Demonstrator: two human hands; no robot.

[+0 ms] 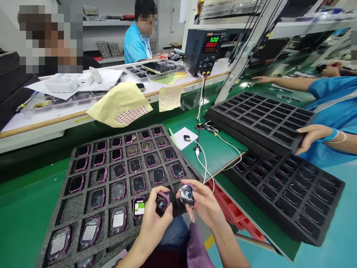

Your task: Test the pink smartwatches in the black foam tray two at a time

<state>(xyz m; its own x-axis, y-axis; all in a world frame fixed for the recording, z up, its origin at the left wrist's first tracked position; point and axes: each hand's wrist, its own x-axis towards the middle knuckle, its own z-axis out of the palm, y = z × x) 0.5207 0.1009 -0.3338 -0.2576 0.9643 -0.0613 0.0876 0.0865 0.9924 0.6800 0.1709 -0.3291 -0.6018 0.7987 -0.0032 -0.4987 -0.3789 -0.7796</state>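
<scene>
My left hand [157, 219] is closed around a smartwatch case [161, 204] with a purple frame and a dark, lit screen. Just to its right, my right hand [205, 203] grips a second purple-framed smartwatch [186, 194] by its edges, its glossy face turned up. Both watches are strapless and held over the near right corner of a black foam tray [69, 209]. Purple-framed watches fill most of its compartments. Several in the near rows, such as one watch [139, 207] beside my left hand, have bright screens; most others are dark.
A co-worker's hand [312, 137] holds a foam tray [258, 117] above another watch-filled tray [320, 230] at right. White cables [206, 163] trail over the green table beside a paper [182, 134]. A power supply [205, 54] stands on the shelf behind, with another person [136, 44] beyond.
</scene>
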